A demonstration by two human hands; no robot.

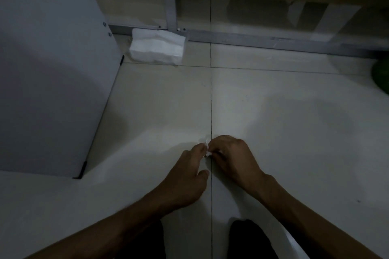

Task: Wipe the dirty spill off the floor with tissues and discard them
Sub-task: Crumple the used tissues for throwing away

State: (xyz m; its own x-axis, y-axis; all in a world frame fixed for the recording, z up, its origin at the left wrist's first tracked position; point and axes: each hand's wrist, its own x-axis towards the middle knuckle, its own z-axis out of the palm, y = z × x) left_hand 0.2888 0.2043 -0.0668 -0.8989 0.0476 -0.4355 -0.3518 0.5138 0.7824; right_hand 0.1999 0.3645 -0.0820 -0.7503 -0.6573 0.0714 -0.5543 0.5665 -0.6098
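Observation:
A small crumpled white tissue (207, 147) lies low over the pale tiled floor (294, 132), right on the dark grout line. My right hand (233, 156) curls its fingers round the tissue from the right. Fingertips of my left hand (189, 172) pinch the same wad from the left, thumb held apart. Most of the tissue is hidden between the fingers. A white pack of tissues (156, 48) lies on the floor at the back left, far from both hands. No spill shows clearly in the dim light.
A grey-white cabinet panel (52, 80) stands at the left. A metal frame rail with glass (252, 38) runs along the back. Something green (381, 78) peeks in at the right edge. My dark shoes (250, 239) are at the bottom.

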